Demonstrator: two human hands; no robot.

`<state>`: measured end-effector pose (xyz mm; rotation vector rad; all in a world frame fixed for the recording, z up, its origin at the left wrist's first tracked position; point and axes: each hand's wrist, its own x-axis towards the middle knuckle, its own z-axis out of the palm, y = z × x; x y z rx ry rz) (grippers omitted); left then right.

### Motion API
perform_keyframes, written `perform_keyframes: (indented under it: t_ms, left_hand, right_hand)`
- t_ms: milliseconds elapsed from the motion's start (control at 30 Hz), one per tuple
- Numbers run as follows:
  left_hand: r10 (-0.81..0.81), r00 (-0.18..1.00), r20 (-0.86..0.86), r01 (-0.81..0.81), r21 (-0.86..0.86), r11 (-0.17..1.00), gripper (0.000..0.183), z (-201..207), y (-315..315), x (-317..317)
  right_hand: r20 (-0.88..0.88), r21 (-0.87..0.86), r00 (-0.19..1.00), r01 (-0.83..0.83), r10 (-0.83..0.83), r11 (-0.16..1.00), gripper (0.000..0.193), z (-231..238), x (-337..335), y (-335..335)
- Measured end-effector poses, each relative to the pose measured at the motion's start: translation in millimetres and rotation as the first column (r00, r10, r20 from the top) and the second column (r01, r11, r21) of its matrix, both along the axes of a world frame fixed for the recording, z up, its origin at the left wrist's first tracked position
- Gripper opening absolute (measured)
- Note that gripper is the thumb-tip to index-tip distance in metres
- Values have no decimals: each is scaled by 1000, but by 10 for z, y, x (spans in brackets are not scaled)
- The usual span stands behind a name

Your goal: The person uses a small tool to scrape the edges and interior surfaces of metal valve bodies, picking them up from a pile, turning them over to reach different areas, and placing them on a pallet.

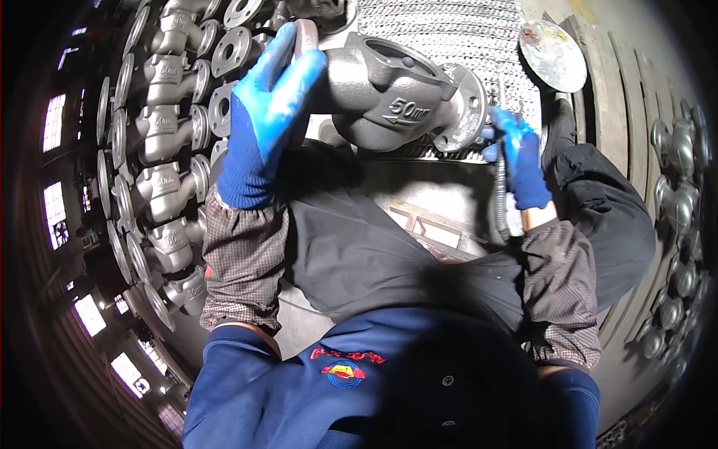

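Note:
A grey cast-metal flanged valve or meter body (pixel 400 101) lies on its side in front of me, with a round opening facing up and raised lettering and an arrow on its flank. My left hand (pixel 273 101), in a blue coated glove, grips its left flange (pixel 305 39), thumb and fingers on either side of the rim. Beside the right flange (pixel 473 105), my right hand (pixel 517 153), gloved too, is closed round a hand tool that is mostly hidden by the fingers. From that hand a ribbed grey hose (pixel 501 198) hangs down.
A bumpy metal-topped bench (pixel 449 34) carries the casting. Rows of similar castings (pixel 164 127) stand at my left, and more castings (pixel 682 206) sit at the far right. A round pale disc (pixel 552 56) lies by wooden slats (pixel 632 97). My legs straddle a low frame (pixel 430 228).

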<state>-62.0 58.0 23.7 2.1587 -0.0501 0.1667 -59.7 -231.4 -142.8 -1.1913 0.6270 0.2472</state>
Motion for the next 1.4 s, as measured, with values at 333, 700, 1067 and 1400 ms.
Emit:
perform_keyframes:
  t_ms: [333, 700, 1067, 1400]
  left_hand:
    - [-141, 967, 211, 71, 310, 948, 73, -118, -321, 48]
    - [162, 986, -47, -167, -171, 971, 58, -375, 115, 421]
    - [-32, 988, 151, 14, 119, 993, 43, -365, 414, 122]
    - [-121, 990, 70, 139, -385, 913, 58, -104, -88, 86]
  right_hand:
    - [27, -52, 993, -115, 117, 992, 34, -76, 3, -60]
    - [58, 93, 996, -66, 61, 993, 39, -206, 223, 136]
    - [56, -1, 995, -84, 84, 997, 34, 114, 367, 324]
    - [523, -732, 474, -177, 709, 658, 27, 1340, 156, 298]
